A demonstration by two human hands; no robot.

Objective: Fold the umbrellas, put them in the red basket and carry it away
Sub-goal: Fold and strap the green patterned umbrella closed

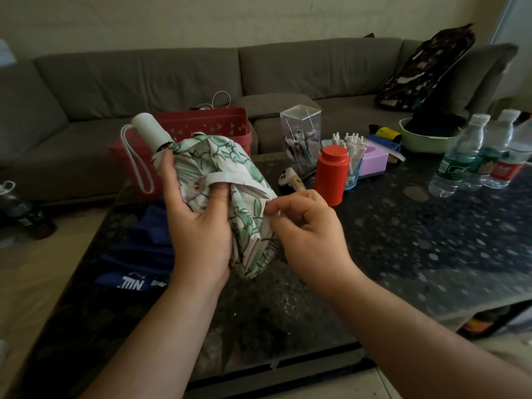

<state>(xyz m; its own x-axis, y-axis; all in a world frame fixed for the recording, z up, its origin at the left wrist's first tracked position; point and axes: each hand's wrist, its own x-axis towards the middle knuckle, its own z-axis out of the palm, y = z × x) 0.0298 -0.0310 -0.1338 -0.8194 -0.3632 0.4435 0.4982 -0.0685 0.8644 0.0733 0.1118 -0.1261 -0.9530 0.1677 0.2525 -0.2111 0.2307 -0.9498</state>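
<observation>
Your left hand [198,226] is wrapped around the folded green-and-white umbrella [230,180], thumb tucked under its closure strap [230,177], holding it above the dark table [403,240] with the white handle [149,131] pointing far-left. Your right hand [308,226] pinches the fabric edge at the umbrella's right side. The red basket [218,125] stands just behind it at the table's far-left edge. A blue umbrella [138,254] lies on the table's left side, below your left hand.

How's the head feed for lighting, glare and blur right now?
Head view: dim, flat indoor light with pale glare on the dark speckled tabletop; wide-angle bending curves the grey sofa; edges soft; the green-and-white patterned umbrella, left hand and right hand are fairly sharp.
</observation>
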